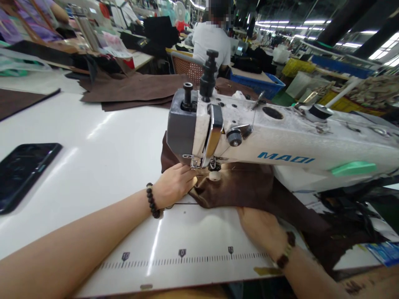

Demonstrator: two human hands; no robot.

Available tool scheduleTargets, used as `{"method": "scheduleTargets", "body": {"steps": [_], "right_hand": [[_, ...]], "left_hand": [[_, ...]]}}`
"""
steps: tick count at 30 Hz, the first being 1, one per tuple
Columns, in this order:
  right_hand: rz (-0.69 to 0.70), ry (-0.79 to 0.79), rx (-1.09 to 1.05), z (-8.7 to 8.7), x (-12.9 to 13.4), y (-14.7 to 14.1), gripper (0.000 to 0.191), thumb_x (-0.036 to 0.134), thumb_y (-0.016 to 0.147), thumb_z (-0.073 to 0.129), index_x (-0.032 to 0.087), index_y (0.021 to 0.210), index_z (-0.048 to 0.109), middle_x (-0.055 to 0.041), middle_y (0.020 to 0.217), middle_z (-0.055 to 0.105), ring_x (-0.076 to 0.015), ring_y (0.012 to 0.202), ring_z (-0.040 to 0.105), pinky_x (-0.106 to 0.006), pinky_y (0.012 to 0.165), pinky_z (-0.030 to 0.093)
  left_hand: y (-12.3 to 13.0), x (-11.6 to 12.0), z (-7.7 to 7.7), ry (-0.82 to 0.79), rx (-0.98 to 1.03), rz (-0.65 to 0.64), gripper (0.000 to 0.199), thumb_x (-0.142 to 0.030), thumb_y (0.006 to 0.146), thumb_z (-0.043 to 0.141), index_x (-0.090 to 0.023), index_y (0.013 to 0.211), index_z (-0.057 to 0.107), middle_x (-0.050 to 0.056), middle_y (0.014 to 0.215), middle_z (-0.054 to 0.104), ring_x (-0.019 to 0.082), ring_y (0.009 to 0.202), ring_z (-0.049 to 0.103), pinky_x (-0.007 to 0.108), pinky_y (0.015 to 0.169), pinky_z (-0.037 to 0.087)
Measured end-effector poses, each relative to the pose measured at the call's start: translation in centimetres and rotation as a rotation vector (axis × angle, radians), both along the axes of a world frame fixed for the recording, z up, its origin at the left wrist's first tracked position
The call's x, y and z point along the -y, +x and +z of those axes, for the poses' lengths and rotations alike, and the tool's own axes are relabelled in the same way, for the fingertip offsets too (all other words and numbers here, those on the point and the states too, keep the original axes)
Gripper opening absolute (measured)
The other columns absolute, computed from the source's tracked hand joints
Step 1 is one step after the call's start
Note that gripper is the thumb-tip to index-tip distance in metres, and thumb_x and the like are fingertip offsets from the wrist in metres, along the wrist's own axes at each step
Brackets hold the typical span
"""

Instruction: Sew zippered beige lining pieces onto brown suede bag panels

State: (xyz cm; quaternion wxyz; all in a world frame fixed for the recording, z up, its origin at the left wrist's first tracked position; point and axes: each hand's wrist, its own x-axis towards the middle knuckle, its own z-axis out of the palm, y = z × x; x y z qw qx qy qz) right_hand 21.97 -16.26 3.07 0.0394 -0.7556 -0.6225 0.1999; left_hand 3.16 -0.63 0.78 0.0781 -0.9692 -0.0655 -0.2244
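Note:
A piece of brown fabric [249,187] lies under the presser foot of a white sewing machine [280,133], bunched into folds just in front of the needle area. On the left of the foot, my left hand [176,185] pinches the fabric's edge between thumb and curled fingers. My right hand [260,228] reaches beneath the fabric's near edge, right of the foot, and its fingers are hidden by the cloth. From there the fabric trails to the right over the table's edge area.
A black phone [26,174] rests at the left of the white table [102,158]. More brown fabric pieces [134,89] are stacked behind the machine. A person in a white shirt [212,43] sits beyond, near a blue bin [258,83]. A blue packet [383,252] lies at right.

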Motion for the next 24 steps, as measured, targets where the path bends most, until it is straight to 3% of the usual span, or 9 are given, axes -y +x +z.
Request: {"method": "scheduleTargets", "body": {"steps": [3,5,8,10,12,14,19,24], "right_hand": [[0.119,-0.084,-0.04,2.8,2.9,-0.3,0.033,0.022,0.084,0.045,0.018,0.114,0.057,-0.013,0.109,0.06,-0.0261,0.101,0.056,-0.042,0.088,0.045],[0.283,0.039,-0.215,5.0,3.3,-0.8,0.033,0.031,0.086,0.044,0.025,0.117,0.054,-0.005,0.117,0.057,-0.0201,0.107,0.053,-0.033,0.091,0.044],[0.313,0.282,-0.337,6.7,0.7,-2.0,0.028,0.03,0.09,0.037,0.026,0.101,0.062,-0.0003,0.103,0.063,-0.0125,0.097,0.057,-0.022,0.086,0.045],[0.275,0.379,-0.212,6.2,-2.2,-3.1,0.028,0.024,0.09,0.037,0.018,0.098,0.063,-0.0059,0.1,0.063,-0.0161,0.097,0.056,-0.027,0.09,0.042],[0.236,0.334,0.034,4.8,-4.9,-4.0,0.028,0.022,0.088,0.038,0.012,0.094,0.063,-0.0129,0.094,0.062,-0.0232,0.095,0.055,-0.037,0.088,0.041],[0.256,0.287,0.179,2.9,-6.6,-4.5,0.027,0.023,0.088,0.04,0.011,0.099,0.061,-0.0145,0.092,0.061,-0.0258,0.093,0.054,-0.041,0.085,0.041],[0.346,0.312,0.179,-0.2,-6.6,-4.0,0.034,0.021,0.085,0.046,0.016,0.119,0.05,-0.0109,0.118,0.053,-0.0232,0.105,0.049,-0.038,0.089,0.04],[0.337,0.29,0.1,-0.4,-6.3,-3.3,0.033,0.029,0.092,0.033,0.017,0.114,0.053,-0.0093,0.121,0.052,-0.0204,0.11,0.049,-0.038,0.095,0.037]], "left_hand": [[-0.4,-0.2,0.0,0.033,-0.033,0.003,0.036,-0.018,0.094,0.028,-0.012,0.075,0.058,0.006,0.075,0.057,0.018,0.071,0.047,0.03,0.069,0.035],[-0.8,-0.3,0.1,0.059,-0.076,0.014,0.034,-0.018,0.093,0.03,-0.012,0.075,0.058,0.007,0.077,0.058,0.018,0.072,0.047,0.031,0.068,0.035],[-1.0,-0.5,0.1,0.076,-0.099,0.027,0.03,-0.017,0.092,0.034,-0.012,0.072,0.057,0.007,0.078,0.058,0.018,0.072,0.047,0.03,0.068,0.036],[-0.8,-0.6,0.0,0.071,-0.083,0.025,0.029,-0.017,0.091,0.037,-0.012,0.071,0.057,0.006,0.076,0.058,0.018,0.072,0.047,0.03,0.067,0.036],[-0.7,-0.8,-0.1,0.06,-0.071,0.027,0.029,-0.018,0.091,0.038,-0.013,0.069,0.057,0.005,0.075,0.058,0.018,0.071,0.047,0.029,0.065,0.036],[-0.5,-0.9,-0.2,0.048,-0.069,0.034,0.028,-0.018,0.09,0.039,-0.013,0.068,0.056,0.005,0.074,0.058,0.018,0.071,0.047,0.029,0.065,0.036],[-0.4,-0.5,-0.1,-0.046,-0.109,0.072,0.022,-0.018,0.088,0.044,-0.013,0.073,0.058,0.005,0.077,0.058,0.019,0.075,0.049,0.03,0.069,0.038],[-0.7,0.6,0.6,-0.17,-0.254,0.125,0.019,-0.019,0.088,0.045,-0.012,0.078,0.059,0.006,0.08,0.059,0.02,0.078,0.052,0.031,0.07,0.041]]}}
